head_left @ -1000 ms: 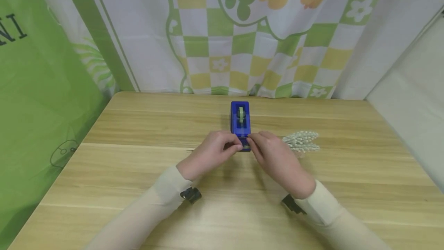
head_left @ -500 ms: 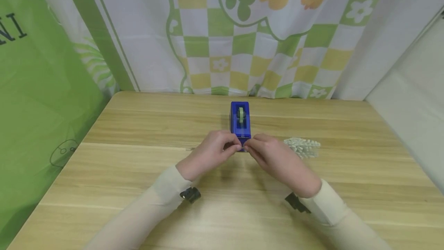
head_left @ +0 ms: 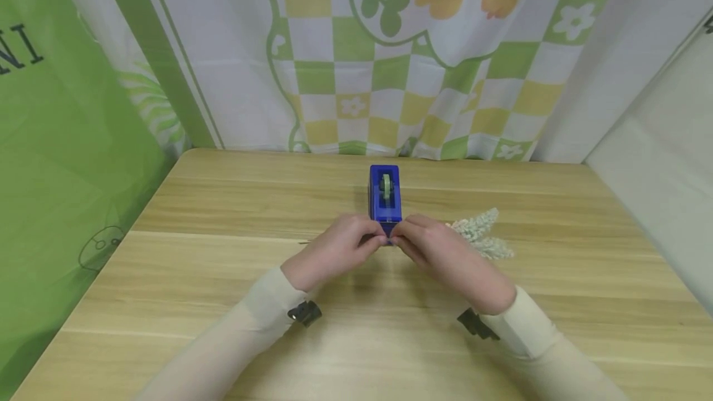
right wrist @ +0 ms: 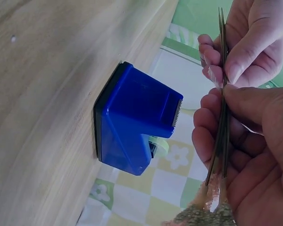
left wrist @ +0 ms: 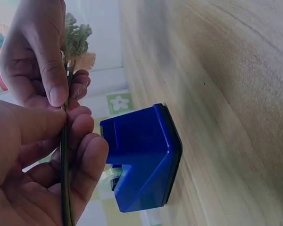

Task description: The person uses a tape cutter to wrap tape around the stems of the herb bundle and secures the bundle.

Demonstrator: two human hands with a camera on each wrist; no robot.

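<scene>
My left hand [head_left: 337,246] and right hand [head_left: 445,258] meet fingertip to fingertip in front of the blue tape dispenser [head_left: 385,212]. Between thumbs and fingers, both pinch the thin dark stems [right wrist: 220,136] of a small bunch of flower sprigs [head_left: 484,234]. Its pale green, fluffy heads stick out past my right hand, spread in two clumps; the bare stem ends pass beyond my left hand. A shiny clear strip of tape [right wrist: 216,77] shows against the stems by the left fingers in the right wrist view. My fingers hide part of the stems.
The dispenser stands on the wooden table [head_left: 223,215], its toothed cutter [right wrist: 178,114] facing the hands and a tape roll [head_left: 386,186] in its top. A patterned curtain [head_left: 356,79] hangs along the table's back edge.
My right fingertips have shifted a little left, up against the left ones. The sprigs have turned, and their heads now spread apart in two clumps. My left hand has hardly moved.
</scene>
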